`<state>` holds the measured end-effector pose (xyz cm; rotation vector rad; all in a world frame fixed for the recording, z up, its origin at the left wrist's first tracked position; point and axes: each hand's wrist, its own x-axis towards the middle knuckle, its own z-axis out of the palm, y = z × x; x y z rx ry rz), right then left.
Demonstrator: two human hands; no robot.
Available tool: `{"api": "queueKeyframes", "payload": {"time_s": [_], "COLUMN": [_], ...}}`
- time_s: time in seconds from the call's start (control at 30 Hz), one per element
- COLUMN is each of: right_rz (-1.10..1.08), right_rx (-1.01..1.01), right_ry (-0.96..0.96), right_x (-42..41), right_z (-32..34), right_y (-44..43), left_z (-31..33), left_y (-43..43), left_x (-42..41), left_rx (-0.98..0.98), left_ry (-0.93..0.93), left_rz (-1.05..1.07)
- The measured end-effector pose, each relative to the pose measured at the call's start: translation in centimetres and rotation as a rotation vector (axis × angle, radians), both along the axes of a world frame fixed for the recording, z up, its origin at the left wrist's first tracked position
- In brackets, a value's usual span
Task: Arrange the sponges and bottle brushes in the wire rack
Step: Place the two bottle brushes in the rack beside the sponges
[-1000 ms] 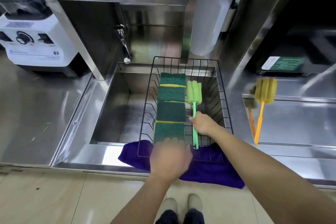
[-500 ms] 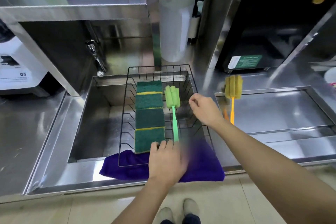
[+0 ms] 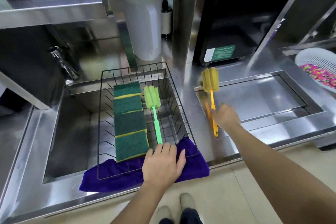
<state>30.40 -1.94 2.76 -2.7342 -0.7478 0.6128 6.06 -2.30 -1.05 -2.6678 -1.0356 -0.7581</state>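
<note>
A black wire rack (image 3: 109,76) sits over the sink with its front on a purple cloth (image 3: 192,169). Inside it, several green scouring sponges (image 3: 128,120) lie in a row front to back. A green bottle brush (image 3: 153,107) lies just right of them, handle toward me. My left hand (image 3: 162,163) rests flat on the rack's front edge, fingers spread, beside the green handle's end. A yellow bottle brush (image 3: 210,83) lies on the steel counter right of the rack. My right hand (image 3: 225,117), blurred, hovers over its orange handle with nothing gripped.
A steel sink (image 3: 72,132) lies under the rack, with a tap (image 3: 62,65) at its back left. A recessed steel tray (image 3: 272,94) lies right of the brush. A white colander (image 3: 320,67) of coloured bits sits far right. A white container (image 3: 145,27) stands behind the rack.
My right hand let go of the green brush in the rack and moved right, over to the yellow brush's handle. My left hand stayed at the rack's front edge.
</note>
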Motion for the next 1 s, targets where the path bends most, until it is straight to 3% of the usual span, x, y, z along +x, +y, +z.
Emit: {"api": "queueKeyframes", "payload": {"time_s": [0.17,0.43,0.67,0.9,1.0], "right_rz": [0.033,-0.047,0.186,0.370,0.487], "right_rx": [-0.007,0.199,0.436,0.397,0.279], "right_ry": [0.042,0.039,0.106,0.398,0.397], "right_x": [0.3,-0.2,-3.7,-8.6,-10.5], "right_z": [-0.9,1.5,5.1,6.6,5.9], "right_y": [-0.2,1.1,3.9,5.6,5.8], "left_z": [0.0,0.4,1.2,1.3,1.1], "left_y": [0.0,0.0,0.0,1.2,1.1], "left_x": [0.0,0.0,-0.3,-3.2,-3.5], "left_rx": [-0.004,-0.036,-0.093,-0.133,-0.126], "left_ry": [0.007,0.029,0.008,-0.015,-0.016], "left_rz": [-0.005,0.016,0.049,0.203,0.214]}}
